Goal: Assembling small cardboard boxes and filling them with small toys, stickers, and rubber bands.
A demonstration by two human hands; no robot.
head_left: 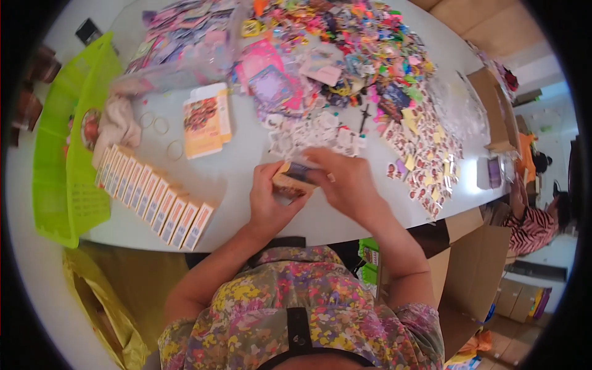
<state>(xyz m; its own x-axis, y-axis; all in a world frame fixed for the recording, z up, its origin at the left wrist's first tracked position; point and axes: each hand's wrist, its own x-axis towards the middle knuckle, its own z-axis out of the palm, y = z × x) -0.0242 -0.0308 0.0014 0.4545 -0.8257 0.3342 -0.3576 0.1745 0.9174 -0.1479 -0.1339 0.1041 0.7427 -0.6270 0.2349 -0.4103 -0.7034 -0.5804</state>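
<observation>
My left hand (270, 200) is wrapped round a small orange-and-white carton (291, 184), held tilted just above the near edge of the table. At the carton's upper end shows something dark, too blurred to name. My right hand (346, 182) reaches over from the right with bent fingers pressed together at that end; what they pinch is hidden. Just beyond both hands lies a heap of small white printed cutouts (314, 131). Flat orange cartons (205, 120) lie beyond my left hand, and a row of filled-out cartons (154, 197) stands to its left.
A green plastic basket (74, 197) borders the left side. Farther back sit a clear bin (179, 74) of packets and a colourful pile of trinkets (370, 43). Stickers (425, 154) spread at right. Cardboard boxes (475, 271) flank my right; another person (533, 222) is farther off.
</observation>
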